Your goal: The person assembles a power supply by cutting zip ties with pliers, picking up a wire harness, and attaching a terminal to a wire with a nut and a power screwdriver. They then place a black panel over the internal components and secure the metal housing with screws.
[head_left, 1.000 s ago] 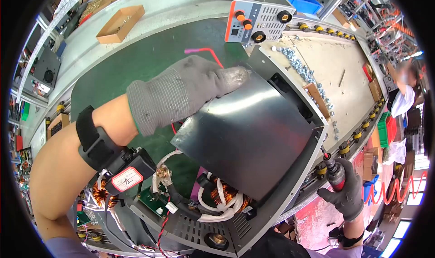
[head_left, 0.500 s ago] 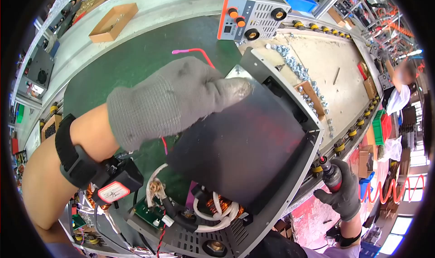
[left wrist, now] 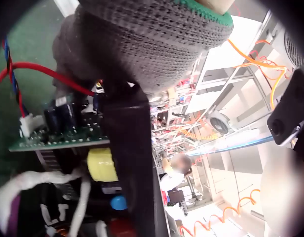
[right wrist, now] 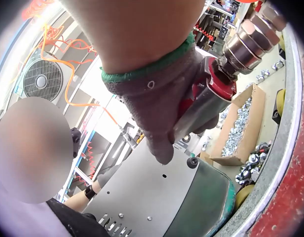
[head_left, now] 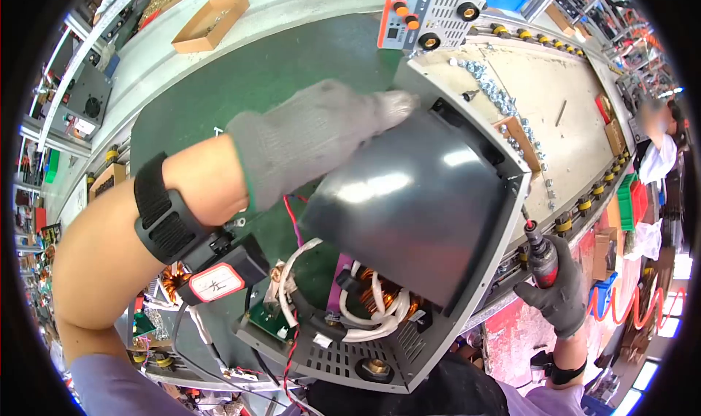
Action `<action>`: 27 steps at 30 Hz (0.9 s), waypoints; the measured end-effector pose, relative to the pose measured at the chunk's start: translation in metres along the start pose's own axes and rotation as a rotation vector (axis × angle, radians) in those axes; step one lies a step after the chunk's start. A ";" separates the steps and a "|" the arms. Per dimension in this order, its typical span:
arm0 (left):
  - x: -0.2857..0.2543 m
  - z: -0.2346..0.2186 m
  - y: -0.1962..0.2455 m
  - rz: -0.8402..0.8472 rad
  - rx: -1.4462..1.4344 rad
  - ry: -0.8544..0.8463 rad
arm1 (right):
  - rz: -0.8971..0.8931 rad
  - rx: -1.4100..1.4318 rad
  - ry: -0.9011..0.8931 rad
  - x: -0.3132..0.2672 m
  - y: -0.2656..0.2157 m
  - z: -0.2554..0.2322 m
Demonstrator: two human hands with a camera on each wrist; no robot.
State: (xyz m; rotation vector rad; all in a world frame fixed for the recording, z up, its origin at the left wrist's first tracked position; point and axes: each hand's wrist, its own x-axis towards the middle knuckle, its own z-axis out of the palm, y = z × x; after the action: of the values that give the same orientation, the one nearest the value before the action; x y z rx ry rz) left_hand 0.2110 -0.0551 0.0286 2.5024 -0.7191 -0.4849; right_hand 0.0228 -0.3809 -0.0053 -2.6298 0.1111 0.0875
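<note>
My gloved left hand point(head_left: 314, 135) is at the far corner of a glossy black sheet point(head_left: 409, 204), its thumb on the sheet's upper side; the other fingers are mostly hidden. The sheet bows over the inside of a grey metal housing point(head_left: 482, 259). A circuit board point(left wrist: 63, 140) and white-sleeved leads point(head_left: 365, 325) show beneath it. At the housing's right side, my gloved right hand point(head_left: 558, 299) grips an air screwdriver point(head_left: 540, 259), its bit pointing toward the side wall. In the right wrist view, the screwdriver's metal body point(right wrist: 204, 111) lies along the palm.
A welding machine front panel point(head_left: 427, 18) with orange knobs stands beyond the housing. Loose screws point(head_left: 496, 91) and a small screw box point(right wrist: 241, 123) lie to the right. An open cardboard box point(head_left: 210, 25) sits at the back left, and another person point(head_left: 657, 135) is at far right.
The head view swings left, then back right. The black sheet's bend and reflections differ, while the left hand stays at its far corner. The right hand keeps the screwdriver beside the housing.
</note>
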 end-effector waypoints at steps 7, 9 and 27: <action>0.002 0.028 -0.031 0.190 -0.172 0.098 | -0.071 -0.028 -0.015 0.006 0.006 -0.003; 0.001 0.028 -0.030 0.130 -0.230 0.085 | -0.082 -0.039 -0.012 0.007 0.004 -0.006; 0.004 0.019 -0.020 -0.233 -0.695 -0.166 | -0.161 -0.150 -0.076 0.018 0.010 -0.022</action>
State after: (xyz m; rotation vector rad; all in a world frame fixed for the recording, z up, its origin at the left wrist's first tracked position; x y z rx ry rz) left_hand 0.2135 -0.0490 0.0016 1.9020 -0.2430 -0.8637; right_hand 0.0402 -0.4018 0.0072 -2.7696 -0.1388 0.1451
